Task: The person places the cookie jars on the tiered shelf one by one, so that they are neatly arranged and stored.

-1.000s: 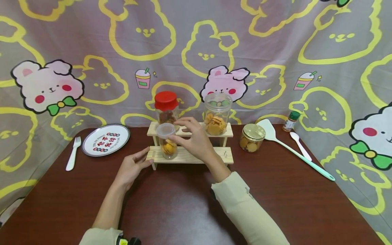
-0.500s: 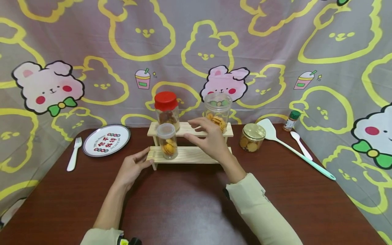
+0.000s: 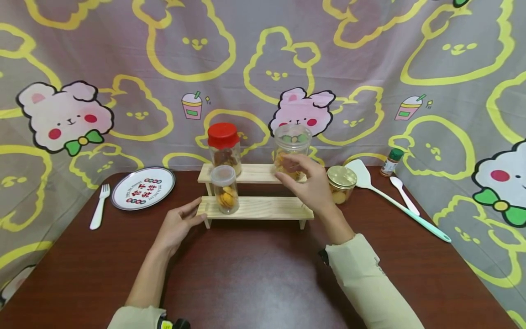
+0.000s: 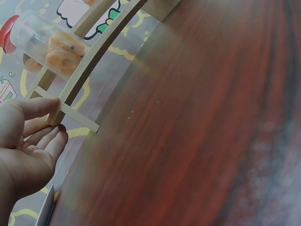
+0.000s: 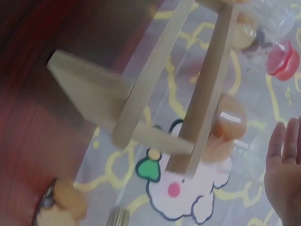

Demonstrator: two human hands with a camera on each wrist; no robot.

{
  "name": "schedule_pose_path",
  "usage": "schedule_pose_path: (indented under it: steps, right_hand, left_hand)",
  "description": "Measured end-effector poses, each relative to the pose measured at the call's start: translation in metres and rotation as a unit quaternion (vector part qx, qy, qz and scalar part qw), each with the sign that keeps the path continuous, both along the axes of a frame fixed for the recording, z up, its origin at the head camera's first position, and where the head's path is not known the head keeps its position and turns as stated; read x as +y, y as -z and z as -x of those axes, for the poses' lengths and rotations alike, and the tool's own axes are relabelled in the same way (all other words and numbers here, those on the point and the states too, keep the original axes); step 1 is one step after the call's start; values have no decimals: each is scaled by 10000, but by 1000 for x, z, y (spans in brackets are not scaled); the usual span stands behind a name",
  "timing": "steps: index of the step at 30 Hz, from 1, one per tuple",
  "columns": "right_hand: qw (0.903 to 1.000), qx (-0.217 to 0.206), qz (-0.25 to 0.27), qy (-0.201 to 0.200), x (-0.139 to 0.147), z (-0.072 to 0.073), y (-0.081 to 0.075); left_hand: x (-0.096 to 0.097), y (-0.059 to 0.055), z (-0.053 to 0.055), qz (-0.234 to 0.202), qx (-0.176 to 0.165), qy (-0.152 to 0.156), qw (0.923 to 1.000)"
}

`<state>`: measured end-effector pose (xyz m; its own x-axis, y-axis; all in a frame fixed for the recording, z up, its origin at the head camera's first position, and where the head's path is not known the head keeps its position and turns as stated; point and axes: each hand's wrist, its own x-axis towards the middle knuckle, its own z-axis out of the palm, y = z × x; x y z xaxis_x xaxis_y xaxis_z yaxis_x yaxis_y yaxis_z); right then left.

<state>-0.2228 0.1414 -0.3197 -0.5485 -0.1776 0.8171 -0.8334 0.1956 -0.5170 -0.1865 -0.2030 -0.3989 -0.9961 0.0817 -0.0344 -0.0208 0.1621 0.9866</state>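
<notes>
A two-step wooden shelf rack stands mid-table. My left hand pinches the left end of its lower board; in the left wrist view the thumb lies on top, fingers beneath. On that board, near the left end, is a slim clear jar of yellow cookies. The upper board carries a red-lidded jar at left and a wide clear jar of cookies at right. My right hand, fingers loosely bent and holding nothing, overlaps the wide jar's lower part in the head view.
Right of the rack are a gold-lidded cookie jar, a long-handled spatula, a small white spoon and a green-capped seasoning bottle. On the left lie a plate and a white fork. A patterned cloth hangs behind.
My right hand has moved away from the slim jar to the right, across the rack to the front of the wide jar. The left hand and the jars have stayed put.
</notes>
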Motion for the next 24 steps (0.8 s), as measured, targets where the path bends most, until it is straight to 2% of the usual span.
schedule_pose_path:
  steps: [4, 9, 13, 17, 21, 24]
  right_hand:
    - [9996, 190, 101, 163, 15, 4, 1]
    - [9966, 77, 197, 798, 34, 3, 0]
    - [9929, 39, 208, 1166, 42, -5, -7]
    - [9905, -198, 140, 1352, 50, -13, -13]
    - [9857, -465, 82, 1618, 64, -8, -7]
    - [9811, -596, -3, 1841, 78, 0, 0]
  left_hand:
    - [-1, 0, 0, 43, -9, -19, 10000]
    - [0, -1, 1, 77, -23, -22, 10000]
    - [0, -1, 1, 55, -43, -16, 10000]
    - [0, 0, 0, 33, -53, -6, 10000]
    - [-1, 0, 0, 21, -44, -3, 10000]
    - [0, 0, 0, 1, -47, 4, 10000]
